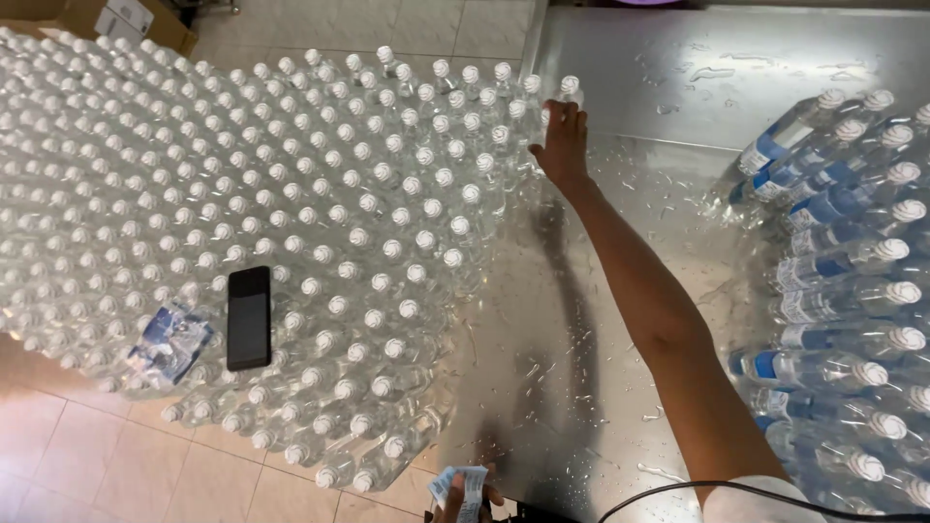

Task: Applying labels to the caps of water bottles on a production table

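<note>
Bottle: a clear plastic bottle [570, 95] with a white cap stands upright at the far edge of the steel worktop [620, 77], at the far right corner of the big group of bottles.
Right hand: the right hand [560, 145] is stretched far forward and its fingers are closed around this bottle, just below the cap.
Left hand: the left hand [465, 496] is at the near edge of the worktop, pinched shut on a small bundle of blue and white labels [457, 480].
Unlabelled bottles: many clear capped bottles [291, 223] stand close together over the left part of the worktop, touching each other.
Phone: a black phone [249, 318] lies flat on the caps near the near-left edge, just beside a stack of labels [170, 341].
Labelled bottles: bottles with blue labels [843, 281] stand along the right edge, well apart from the held bottle.
Surface: bare wet steel with water drops lies between both groups.
Room: pale floor tiles [116, 465] and a cardboard box [126, 19] at the far left.
</note>
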